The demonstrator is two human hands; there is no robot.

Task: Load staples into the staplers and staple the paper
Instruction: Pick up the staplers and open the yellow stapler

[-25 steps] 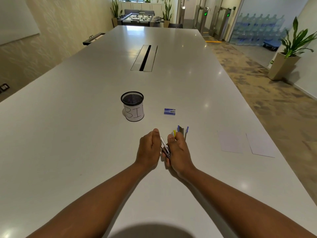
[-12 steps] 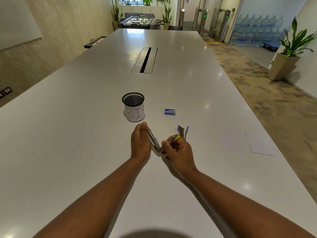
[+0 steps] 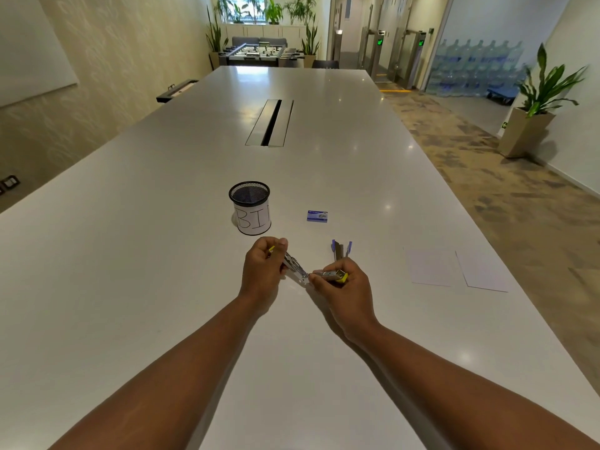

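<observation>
Presently: yellow stapler (image 3: 303,269), hinged open, spans both hands; left hand (image 3: 262,267) grip pinches far arm, right hand (image 3: 344,280) grip pinches near arm, above counter (image 3: 162,222).

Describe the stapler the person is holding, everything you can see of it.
The stapler is small, bright metal with yellow plastic ends. It is swung wide open, its two arms spread in a shallow V that meets at the hinge between the hands, just above the white table. The left hand grips the arm rising up-left; the right hand pinches the other, which ends in a yellow cap. Whether staples sit inside cannot be told.
</observation>
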